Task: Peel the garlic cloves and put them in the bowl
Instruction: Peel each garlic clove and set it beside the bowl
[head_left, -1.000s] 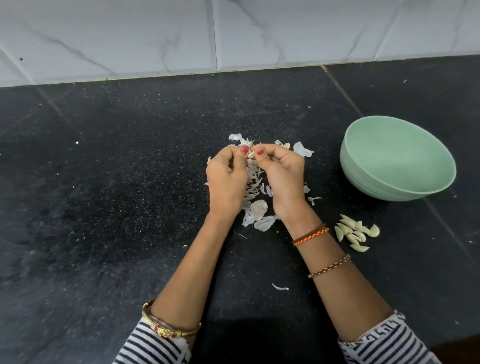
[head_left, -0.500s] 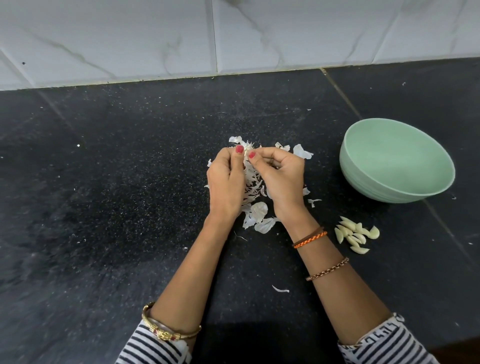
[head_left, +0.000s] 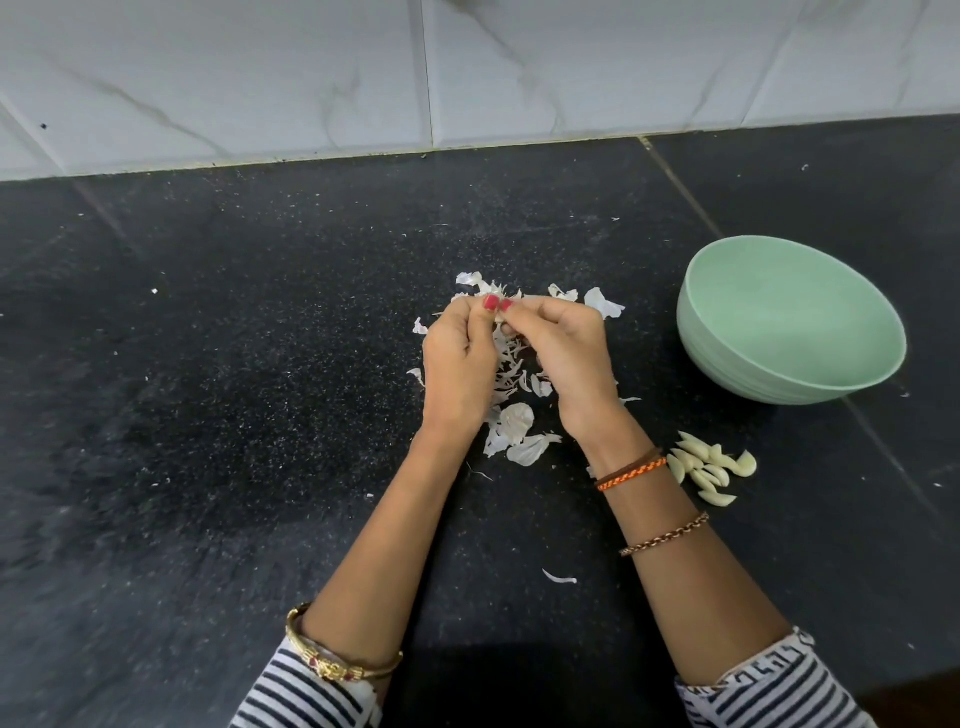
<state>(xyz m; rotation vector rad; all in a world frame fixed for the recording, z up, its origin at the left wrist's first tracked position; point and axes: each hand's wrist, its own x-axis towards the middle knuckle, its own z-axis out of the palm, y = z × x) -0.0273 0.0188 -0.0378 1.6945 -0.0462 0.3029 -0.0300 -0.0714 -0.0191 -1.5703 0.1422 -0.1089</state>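
Garlic clove (head_left: 500, 318) pinched between thumbs over black counter (head_left: 208, 415), gripped by left hand (head_left: 460, 364) and right hand (head_left: 563, 358) alike, fingers curled round it. Papery skins (head_left: 517, 431) scattered beneath hands. Peeled cloves (head_left: 709, 467) heaped on counter, just beside right wrist, near mint-green bowl (head_left: 727, 358). Bowl seen upright at right, nothing visible inside.
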